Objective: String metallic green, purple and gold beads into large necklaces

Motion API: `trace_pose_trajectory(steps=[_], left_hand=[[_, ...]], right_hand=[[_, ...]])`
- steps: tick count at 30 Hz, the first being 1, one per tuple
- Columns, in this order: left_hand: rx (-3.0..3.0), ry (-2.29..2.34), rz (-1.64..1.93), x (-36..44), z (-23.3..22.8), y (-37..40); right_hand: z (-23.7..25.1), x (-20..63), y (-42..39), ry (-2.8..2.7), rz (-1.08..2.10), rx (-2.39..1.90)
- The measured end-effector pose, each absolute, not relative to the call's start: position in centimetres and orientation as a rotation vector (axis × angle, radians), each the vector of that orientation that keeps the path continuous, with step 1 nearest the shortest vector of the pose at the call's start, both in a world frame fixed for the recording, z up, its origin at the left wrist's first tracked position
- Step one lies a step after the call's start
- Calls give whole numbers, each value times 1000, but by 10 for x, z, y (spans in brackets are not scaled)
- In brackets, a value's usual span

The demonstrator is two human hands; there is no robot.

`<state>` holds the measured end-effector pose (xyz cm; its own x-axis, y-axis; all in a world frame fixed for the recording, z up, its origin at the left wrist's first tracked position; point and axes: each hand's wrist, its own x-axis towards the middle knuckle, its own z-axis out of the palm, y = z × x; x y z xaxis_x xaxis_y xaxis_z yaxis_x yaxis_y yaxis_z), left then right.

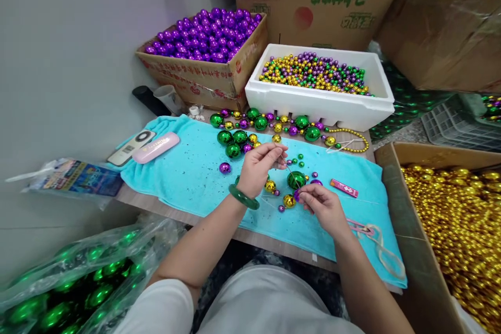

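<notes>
My left hand (259,167), with a green bangle on its wrist, pinches a thin needle or wire (287,167) above a turquoise towel (188,172). A purple bead (297,195) is pinched in my right hand (323,206), at the lower end of that wire. Just above my right hand lies a large green bead (296,179), and gold beads (288,200) rest between my hands. A strung strand of green, gold and purple beads (274,124) curves along the towel's far edge.
A white foam box of small mixed beads (319,99) and a cardboard box of purple beads (203,70) stand behind the towel. A box of gold beads (462,219) is at right, bagged green beads (70,287) at lower left. A remote, a pink case and a red lighter lie on the towel.
</notes>
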<state>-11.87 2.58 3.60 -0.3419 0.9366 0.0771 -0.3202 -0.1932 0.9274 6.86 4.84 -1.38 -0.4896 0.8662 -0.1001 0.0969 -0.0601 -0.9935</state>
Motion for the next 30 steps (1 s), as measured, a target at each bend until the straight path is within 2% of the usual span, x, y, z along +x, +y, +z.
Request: trace_pose_trajectory(steps=[4,11,18,24,28,30], left_hand=[[917,1281,1545,-132,20,41],[1427,1994,974,-164,-23,66],[1754,2158,491,-158,-33,81],[1764,2036,389,-160,-44,104],[1694,2078,484,-160,-45,107],[1593,2058,648,-159,-40,101]], right_hand=[[-9,82,50,-1452,1570,-1022],[-1,94,51,-1237,1501,-1041],[-8,95,51,-1184,1550,-1097],[-7,90,48,-1215,1591,-1130],[-8,88,45,-1270,1554,-1158],[-10,88,43,-1291,1535,-1179]])
